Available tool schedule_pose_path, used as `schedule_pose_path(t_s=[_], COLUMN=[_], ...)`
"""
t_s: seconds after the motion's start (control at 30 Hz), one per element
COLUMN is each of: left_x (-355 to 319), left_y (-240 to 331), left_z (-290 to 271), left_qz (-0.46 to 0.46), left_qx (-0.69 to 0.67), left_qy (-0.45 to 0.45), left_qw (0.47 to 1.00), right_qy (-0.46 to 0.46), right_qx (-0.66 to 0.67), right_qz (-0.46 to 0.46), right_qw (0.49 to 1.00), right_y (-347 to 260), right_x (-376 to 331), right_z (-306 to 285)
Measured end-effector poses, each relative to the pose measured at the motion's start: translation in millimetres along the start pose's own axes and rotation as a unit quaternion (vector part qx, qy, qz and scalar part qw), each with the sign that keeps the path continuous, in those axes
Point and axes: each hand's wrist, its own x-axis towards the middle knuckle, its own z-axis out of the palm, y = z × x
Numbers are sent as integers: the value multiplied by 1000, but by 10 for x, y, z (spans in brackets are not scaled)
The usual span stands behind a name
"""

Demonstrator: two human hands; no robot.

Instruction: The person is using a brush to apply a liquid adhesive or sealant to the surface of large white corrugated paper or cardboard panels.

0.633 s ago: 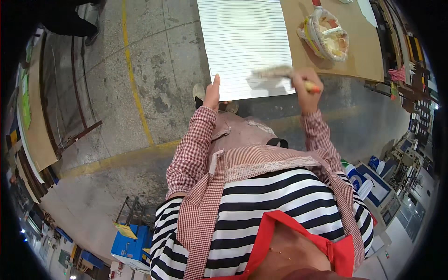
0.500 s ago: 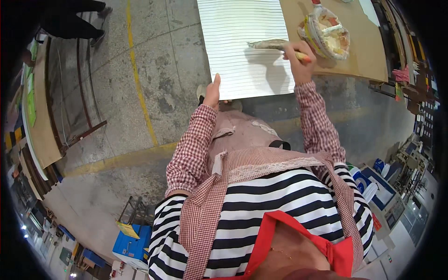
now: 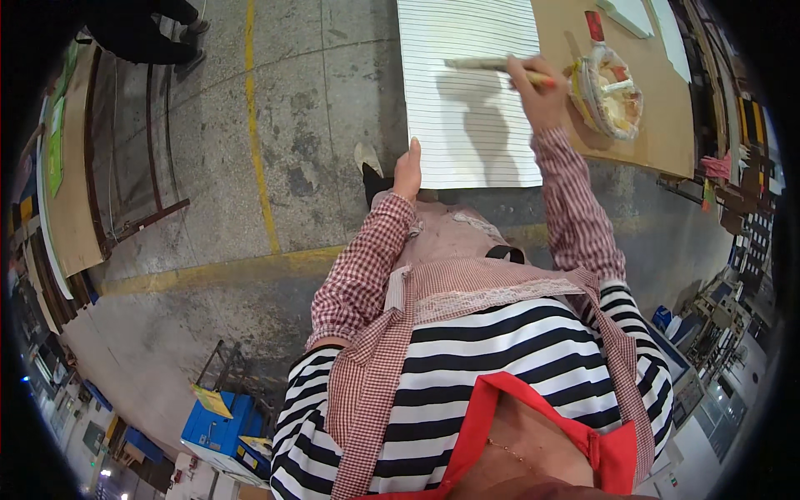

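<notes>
White and finely ribbed with thin dark lines running side to side, the slatted panel (image 3: 468, 92) lies flat on the far side of the scene, its near edge just in front of the person's apron. To its right, touching or nearly so, sits a brown board (image 3: 658, 125) on which a plastic-lined bowl (image 3: 608, 87) of pale paste stands, with a small tool resting in it.

The right hand (image 3: 540, 87) reaches out over the right part of the panel, fingers curled shut around the orange handle of a wide brush (image 3: 487, 62); the brush head stretches leftward across the ribs, lying on or just above the surface, and its shadow falls on the panel below it. The left hand (image 3: 407, 171) is at the panel's near left corner, fingers straight and together, pressed flat against the edge rather than wrapped round it, holding nothing.

Both arms wear red checked sleeves. Grey concrete floor (image 3: 292, 125) with a yellow painted line (image 3: 254, 125) spreads to the left, and a blue crate (image 3: 218, 425) sits near, low at the left.
</notes>
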Motion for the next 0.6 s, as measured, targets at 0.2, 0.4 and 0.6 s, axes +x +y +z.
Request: schedule_pose_path(t_s=[0.2,0.4,0.6], left_x=[86,27,93], left_y=[-141,-75,-105], left_z=[-120,-89,-30], left_qz=[11,6,56], left_qx=[29,62,89], left_qy=[6,35,51], left_qw=[999,997,993], right_qy=[-72,-102,-46], right_qx=[-93,-102,-128], right_qz=[-145,-119,-164], right_qw=[982,982,977], right_y=[-2,-292,-105], right_x=[-690,-625,48], right_z=[81,-74,429])
